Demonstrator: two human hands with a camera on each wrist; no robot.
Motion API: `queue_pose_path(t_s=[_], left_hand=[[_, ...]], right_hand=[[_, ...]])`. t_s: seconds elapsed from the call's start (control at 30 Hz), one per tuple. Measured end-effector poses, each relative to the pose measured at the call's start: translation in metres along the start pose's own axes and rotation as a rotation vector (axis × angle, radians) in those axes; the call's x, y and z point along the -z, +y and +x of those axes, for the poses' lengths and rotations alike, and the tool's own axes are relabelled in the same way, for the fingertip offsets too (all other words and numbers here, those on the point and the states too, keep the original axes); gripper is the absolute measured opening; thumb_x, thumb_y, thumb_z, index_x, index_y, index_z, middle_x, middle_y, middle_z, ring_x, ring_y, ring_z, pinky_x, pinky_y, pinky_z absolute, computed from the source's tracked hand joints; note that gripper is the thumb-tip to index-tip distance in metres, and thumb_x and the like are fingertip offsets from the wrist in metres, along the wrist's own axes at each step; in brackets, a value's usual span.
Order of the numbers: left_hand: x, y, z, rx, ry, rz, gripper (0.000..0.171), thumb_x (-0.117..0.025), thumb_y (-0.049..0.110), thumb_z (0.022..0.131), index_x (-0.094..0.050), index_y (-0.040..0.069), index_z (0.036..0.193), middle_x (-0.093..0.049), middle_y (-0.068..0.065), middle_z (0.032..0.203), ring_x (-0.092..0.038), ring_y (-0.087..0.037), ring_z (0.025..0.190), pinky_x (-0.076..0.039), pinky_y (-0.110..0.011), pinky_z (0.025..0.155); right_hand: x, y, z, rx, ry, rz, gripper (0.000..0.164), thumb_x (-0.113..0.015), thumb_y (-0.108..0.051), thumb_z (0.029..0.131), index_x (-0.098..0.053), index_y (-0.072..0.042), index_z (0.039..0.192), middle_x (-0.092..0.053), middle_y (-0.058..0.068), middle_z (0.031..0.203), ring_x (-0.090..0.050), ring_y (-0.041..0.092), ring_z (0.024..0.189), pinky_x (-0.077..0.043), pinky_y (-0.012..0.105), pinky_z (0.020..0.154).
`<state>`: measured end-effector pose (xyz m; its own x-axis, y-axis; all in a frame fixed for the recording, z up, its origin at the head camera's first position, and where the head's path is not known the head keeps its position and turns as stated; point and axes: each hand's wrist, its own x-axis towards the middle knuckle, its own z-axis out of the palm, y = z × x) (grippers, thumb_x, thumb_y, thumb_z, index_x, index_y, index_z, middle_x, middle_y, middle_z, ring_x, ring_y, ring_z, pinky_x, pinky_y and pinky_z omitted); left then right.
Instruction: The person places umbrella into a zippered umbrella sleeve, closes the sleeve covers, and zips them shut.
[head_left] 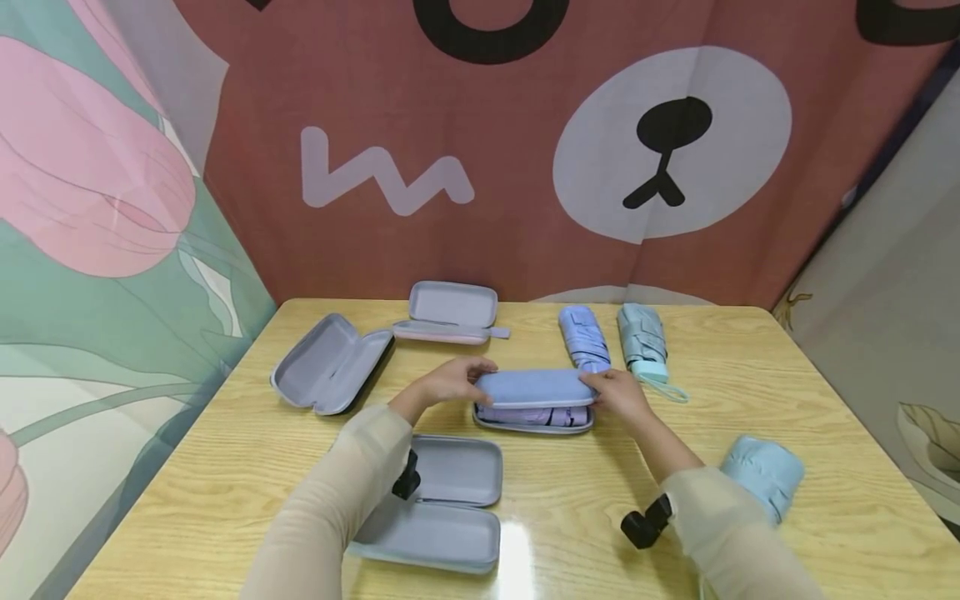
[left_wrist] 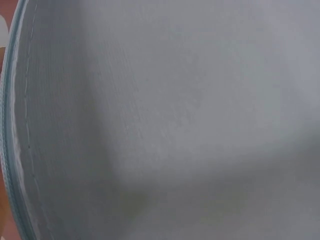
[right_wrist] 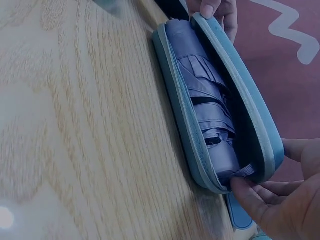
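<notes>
A blue zip case (head_left: 534, 388) stands partly open near the table's middle, its lid tilted over a folded purple umbrella (right_wrist: 205, 100) inside. My left hand (head_left: 452, 382) grips the left end of the lid, thumb on its rim in the right wrist view. At the case's other end my right hand (head_left: 621, 393) pinches the lid, with a fingertip beside the umbrella's strap (right_wrist: 245, 171). Close to my left wrist lies an open case (head_left: 450, 533) with grey lining. Grey lining (left_wrist: 170, 100) edged by a light blue zip fills the left wrist view.
Two more open cases, a black-sided one (head_left: 330, 367) and a pink one (head_left: 450, 312), lie at the back left. Folded umbrellas in purple-blue (head_left: 583, 335) and teal (head_left: 642, 337) lie at the back right. Another light blue umbrella (head_left: 765, 473) sits beside my right forearm.
</notes>
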<state>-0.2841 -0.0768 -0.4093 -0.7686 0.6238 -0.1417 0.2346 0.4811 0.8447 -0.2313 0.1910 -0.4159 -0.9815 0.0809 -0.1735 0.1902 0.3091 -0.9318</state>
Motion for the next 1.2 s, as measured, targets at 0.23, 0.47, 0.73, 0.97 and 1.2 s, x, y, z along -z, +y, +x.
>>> queue_pose_path(t_s=[0.23, 0.47, 0.73, 0.97, 1.2], left_hand=[[-0.002, 0.006, -0.001, 0.029, -0.010, 0.173, 0.069, -0.071, 0.011, 0.070, -0.037, -0.003, 0.128, -0.040, -0.012, 0.128, -0.037, -0.024, 0.116, -0.031, -0.032, 0.094], [-0.005, 0.006, -0.001, 0.002, -0.025, 0.287, 0.072, -0.073, 0.012, 0.067, -0.037, -0.005, 0.127, -0.041, -0.015, 0.123, -0.042, -0.027, 0.110, -0.036, -0.033, 0.090], [-0.006, 0.007, 0.000, 0.015, -0.047, 0.398, 0.072, -0.074, 0.016, 0.068, -0.038, -0.001, 0.128, -0.042, -0.011, 0.117, -0.042, -0.022, 0.107, -0.035, -0.031, 0.089], [-0.010, 0.012, -0.002, 0.016, -0.034, 0.492, 0.070, -0.072, 0.021, 0.069, -0.039, -0.001, 0.127, -0.040, -0.011, 0.118, -0.041, -0.022, 0.107, -0.034, -0.032, 0.091], [-0.019, 0.022, -0.002, -0.009, -0.044, 0.667, 0.069, -0.069, 0.032, 0.072, -0.040, 0.001, 0.128, -0.041, -0.009, 0.120, -0.042, -0.021, 0.108, -0.035, -0.031, 0.090]], right_hand=[[0.001, 0.003, 0.002, -0.039, -0.016, -0.101, 0.043, -0.058, -0.019, 0.081, -0.052, 0.016, 0.105, -0.054, 0.023, 0.097, -0.053, 0.018, 0.070, -0.048, 0.034, 0.065], [0.004, -0.001, -0.001, -0.083, -0.062, -0.104, 0.034, -0.062, -0.011, 0.078, -0.052, 0.015, 0.098, -0.051, 0.018, 0.095, -0.050, 0.022, 0.078, -0.046, 0.038, 0.072], [0.004, -0.002, -0.002, -0.076, -0.117, -0.207, 0.040, -0.065, -0.007, 0.076, -0.050, 0.019, 0.102, -0.046, 0.029, 0.107, -0.052, 0.031, 0.087, -0.047, 0.037, 0.073], [0.004, -0.004, -0.003, -0.048, -0.111, -0.310, 0.037, -0.069, -0.011, 0.072, -0.055, 0.014, 0.096, -0.055, 0.017, 0.081, -0.053, 0.021, 0.069, -0.045, 0.030, 0.062], [0.003, -0.002, -0.002, -0.013, -0.143, -0.335, 0.041, -0.068, -0.011, 0.073, -0.051, 0.014, 0.101, -0.054, 0.020, 0.088, -0.052, 0.024, 0.074, -0.045, 0.032, 0.063]])
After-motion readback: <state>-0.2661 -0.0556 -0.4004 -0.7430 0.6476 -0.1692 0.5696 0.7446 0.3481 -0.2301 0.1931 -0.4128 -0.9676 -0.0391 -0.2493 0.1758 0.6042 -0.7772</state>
